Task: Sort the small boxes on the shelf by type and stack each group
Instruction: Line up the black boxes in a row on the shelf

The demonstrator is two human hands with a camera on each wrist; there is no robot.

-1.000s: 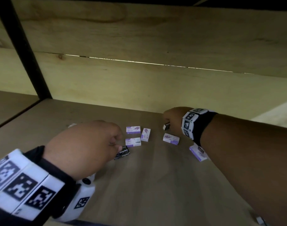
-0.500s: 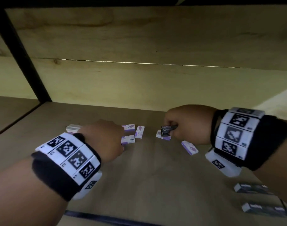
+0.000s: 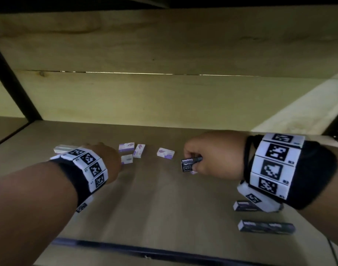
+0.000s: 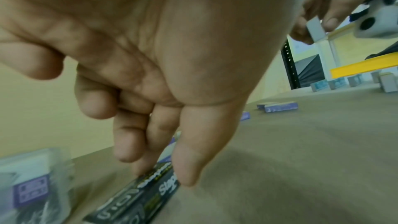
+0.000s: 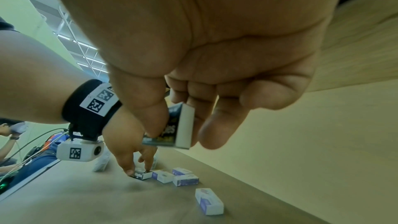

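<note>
My right hand [image 3: 195, 164] pinches a small black staples box [image 3: 189, 164] between thumb and fingers, lifted above the shelf [image 3: 164, 204]; the right wrist view shows the same black box [image 5: 170, 132] in my right hand [image 5: 178, 130]. My left hand [image 4: 161, 175] pinches a second black staples box [image 4: 137, 198] that lies flat on the shelf, also seen as the left hand's black box [image 5: 141, 175]. In the head view my left hand [image 3: 110, 160] hides that box. Several white and purple boxes [image 3: 126, 147] lie scattered between the hands.
A stack of white and purple boxes [image 3: 63, 149] stands left of my left hand. Two long dark boxes [image 3: 266, 226] lie near the front right. A wooden back wall [image 3: 164, 100] closes the shelf, with a black post [image 3: 16, 87] at the left.
My right hand has drawn back from the rear of the shelf with the black box in its fingers. My left hand stays down on its own black box.
</note>
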